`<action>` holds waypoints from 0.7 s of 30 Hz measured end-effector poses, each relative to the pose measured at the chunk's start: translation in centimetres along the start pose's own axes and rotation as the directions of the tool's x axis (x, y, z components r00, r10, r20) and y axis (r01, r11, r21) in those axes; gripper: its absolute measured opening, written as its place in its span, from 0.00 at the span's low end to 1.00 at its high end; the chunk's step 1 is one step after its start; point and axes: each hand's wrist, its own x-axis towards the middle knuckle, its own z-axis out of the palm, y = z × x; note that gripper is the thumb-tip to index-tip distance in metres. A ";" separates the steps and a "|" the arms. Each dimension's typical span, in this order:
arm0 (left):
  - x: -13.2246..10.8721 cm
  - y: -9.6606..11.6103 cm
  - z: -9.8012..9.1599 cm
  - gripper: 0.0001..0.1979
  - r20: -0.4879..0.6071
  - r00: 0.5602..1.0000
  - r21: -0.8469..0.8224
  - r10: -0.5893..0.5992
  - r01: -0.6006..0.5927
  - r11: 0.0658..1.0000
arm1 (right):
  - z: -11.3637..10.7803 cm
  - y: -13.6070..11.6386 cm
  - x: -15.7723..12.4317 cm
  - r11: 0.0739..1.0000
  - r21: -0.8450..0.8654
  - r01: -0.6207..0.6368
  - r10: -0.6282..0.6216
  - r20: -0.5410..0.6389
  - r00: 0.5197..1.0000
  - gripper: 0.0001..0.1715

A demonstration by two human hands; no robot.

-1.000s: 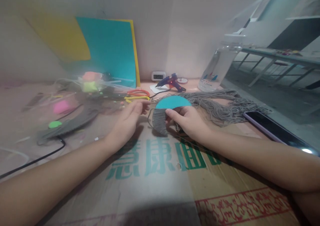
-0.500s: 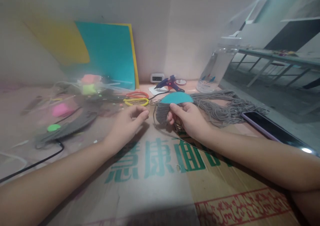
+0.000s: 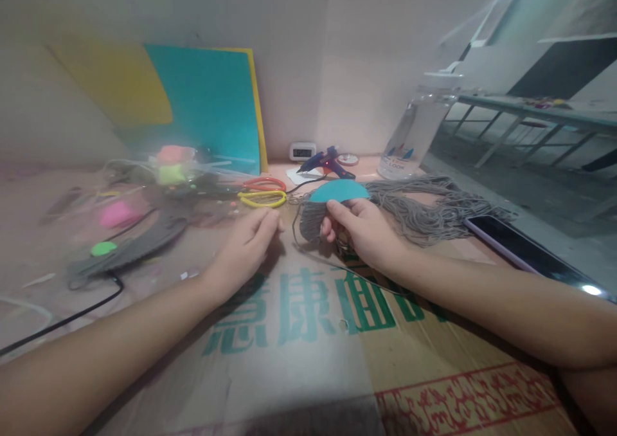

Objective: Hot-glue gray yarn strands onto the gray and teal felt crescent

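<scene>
1. Location: the disc (image 3: 340,190) is above the cardboard (image 3: 289,372) on the worktop (image 3: 29,185), in the right hand (image 3: 361,227); gray cord (image 3: 312,222) covers its near left part, with blue exposed at the top.
2. Risk, slack: the cord rows could loosen or spread; a weakened right-hand pinch would be the likely cause.
3. Risk, snagging: a loose strand (image 3: 332,265) curves below the disc and passes under the right forearm; lowering that forearm could trap it, and a pull could then shift the disc.
4. Risk, heat: the glue gun (image 3: 318,161) lies just behind the disc with its red light lit; a careless forward reach could bring skin or cord against the nozzle, which may be hot.
5. Right hand: thumb on the near face, fingers behind, pinching the disc; forearm angled in from the right.
6. Left hand (image 3: 253,236): fingers curled, thumb pressed to them, near the scissors (image 3: 264,195); cannot tell whether it grips a strand.
</scene>
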 end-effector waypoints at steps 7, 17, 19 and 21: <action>0.0 0.5 0.1 0.12 0.042 0.995 0.006 -0.092 0.092 0.996 | -0.3 -0.1 0.1 0.999 -0.023 0.049 -0.050 -0.024 0.998 0.23; 0.4 -0.7 0.1 0.14 -0.061 0.995 -0.074 -0.081 0.077 0.994 | 0.0 0.1 -0.4 0.993 0.036 0.116 -0.116 0.013 0.993 0.14; 0.5 -1.0 0.2 0.12 -0.091 0.993 -0.087 -0.068 0.060 0.994 | 0.0 0.0 -0.5 0.993 -0.008 0.119 -0.118 0.021 0.993 0.10; 0.6 -1.3 0.3 0.09 -0.109 0.992 -0.115 -0.061 0.048 0.992 | 0.0 -0.1 -0.6 0.984 -0.069 0.161 -0.161 0.016 0.987 0.05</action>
